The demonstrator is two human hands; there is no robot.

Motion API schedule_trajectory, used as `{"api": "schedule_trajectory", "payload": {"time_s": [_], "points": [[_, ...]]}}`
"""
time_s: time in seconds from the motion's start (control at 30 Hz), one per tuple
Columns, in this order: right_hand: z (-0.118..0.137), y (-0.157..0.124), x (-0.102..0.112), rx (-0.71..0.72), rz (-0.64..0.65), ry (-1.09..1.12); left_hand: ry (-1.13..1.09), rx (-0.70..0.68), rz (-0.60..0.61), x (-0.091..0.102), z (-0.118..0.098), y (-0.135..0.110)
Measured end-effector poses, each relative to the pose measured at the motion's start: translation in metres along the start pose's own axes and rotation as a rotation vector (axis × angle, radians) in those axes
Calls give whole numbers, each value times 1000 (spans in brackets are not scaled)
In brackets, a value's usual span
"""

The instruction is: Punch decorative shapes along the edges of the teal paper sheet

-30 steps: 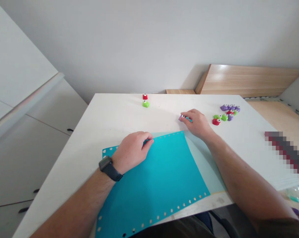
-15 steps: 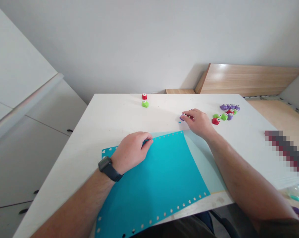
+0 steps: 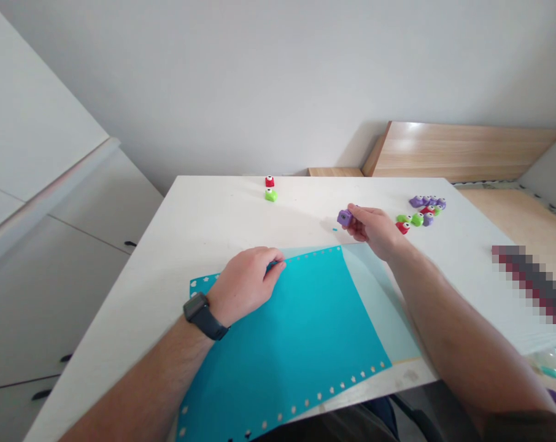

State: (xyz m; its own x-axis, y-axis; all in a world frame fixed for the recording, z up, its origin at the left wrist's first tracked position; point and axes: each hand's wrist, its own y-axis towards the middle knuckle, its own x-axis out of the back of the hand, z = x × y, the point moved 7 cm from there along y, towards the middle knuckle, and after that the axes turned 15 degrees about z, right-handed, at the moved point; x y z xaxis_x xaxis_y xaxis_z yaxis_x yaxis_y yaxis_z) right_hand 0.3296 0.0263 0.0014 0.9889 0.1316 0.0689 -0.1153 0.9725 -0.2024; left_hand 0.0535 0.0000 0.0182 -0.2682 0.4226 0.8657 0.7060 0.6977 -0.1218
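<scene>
A teal paper sheet (image 3: 301, 331) with small holes punched along its far and near edges lies on the white table (image 3: 204, 227). My left hand (image 3: 245, 282), a dark watch on its wrist, rests curled on the sheet's far edge and pinches it. My right hand (image 3: 372, 228) holds a small purple paper punch (image 3: 345, 217) lifted just above the table beyond the sheet's far right corner. A tiny teal scrap (image 3: 334, 229) lies on the table beside that punch.
A cluster of several purple, green and red punches (image 3: 420, 211) sits to the right of my right hand. A red punch (image 3: 269, 182) and a green punch (image 3: 271, 195) stand near the far edge. White cabinets are on the left, wooden boards behind.
My right hand has lifted the purple punch off the table and turned it, leaving a small teal scrap behind. My left hand has stayed on the sheet's edge.
</scene>
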Motion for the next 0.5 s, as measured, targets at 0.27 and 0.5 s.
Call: {"api": "schedule_trajectory", "payload": {"time_s": [0.27,0.5], "points": [[5,-2,-8,21,43,47,-1,-3,1,0,0,-1],[7,1,-17,144,47,113,-6,0,8,-1,1,-1]]}}
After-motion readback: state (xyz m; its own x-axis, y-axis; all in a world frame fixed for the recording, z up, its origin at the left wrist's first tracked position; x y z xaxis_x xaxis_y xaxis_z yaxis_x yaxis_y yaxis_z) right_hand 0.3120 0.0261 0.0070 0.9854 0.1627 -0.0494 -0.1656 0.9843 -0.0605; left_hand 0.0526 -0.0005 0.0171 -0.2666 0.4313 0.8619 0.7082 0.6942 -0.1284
